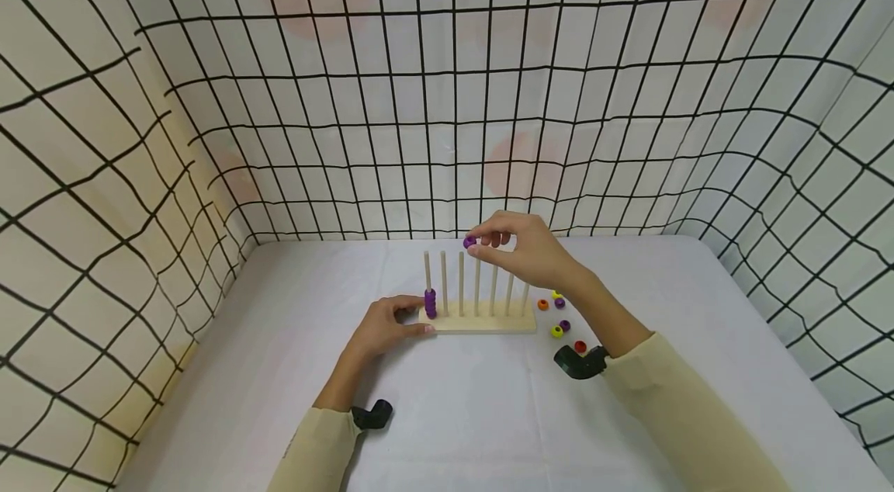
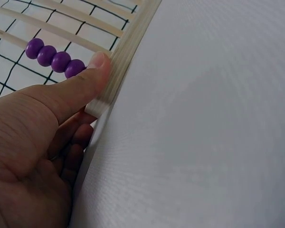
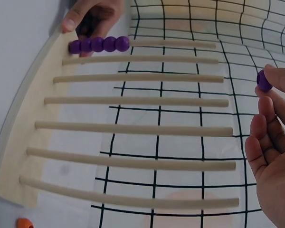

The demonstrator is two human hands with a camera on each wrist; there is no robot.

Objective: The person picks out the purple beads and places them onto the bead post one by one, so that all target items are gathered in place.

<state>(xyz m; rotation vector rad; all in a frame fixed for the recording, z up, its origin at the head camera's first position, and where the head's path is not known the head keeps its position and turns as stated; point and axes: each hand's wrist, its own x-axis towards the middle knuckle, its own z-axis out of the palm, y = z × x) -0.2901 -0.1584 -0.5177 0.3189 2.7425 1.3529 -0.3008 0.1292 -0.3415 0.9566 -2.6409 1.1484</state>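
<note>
A pale wooden board (image 1: 482,326) with several upright pegs stands on the white table. My left hand (image 1: 384,327) grips its left end, thumb along the front edge and fingers behind. On the leftmost peg sits a stack of purple beads (image 3: 99,44); the other pegs carry no beads in the right wrist view. My right hand (image 1: 527,253) pinches one purple bead (image 3: 264,80) between thumb and index finger. This bead is above the peg tops, apart from them. The other right fingers are loosely bent.
Right of the board lie loose beads: an orange bead (image 1: 542,305), a yellow bead (image 1: 556,331), a purple bead (image 1: 559,303), a red bead (image 1: 580,347) and a few more. A black-lined grid (image 1: 454,123) rises behind and beside the table (image 1: 475,430).
</note>
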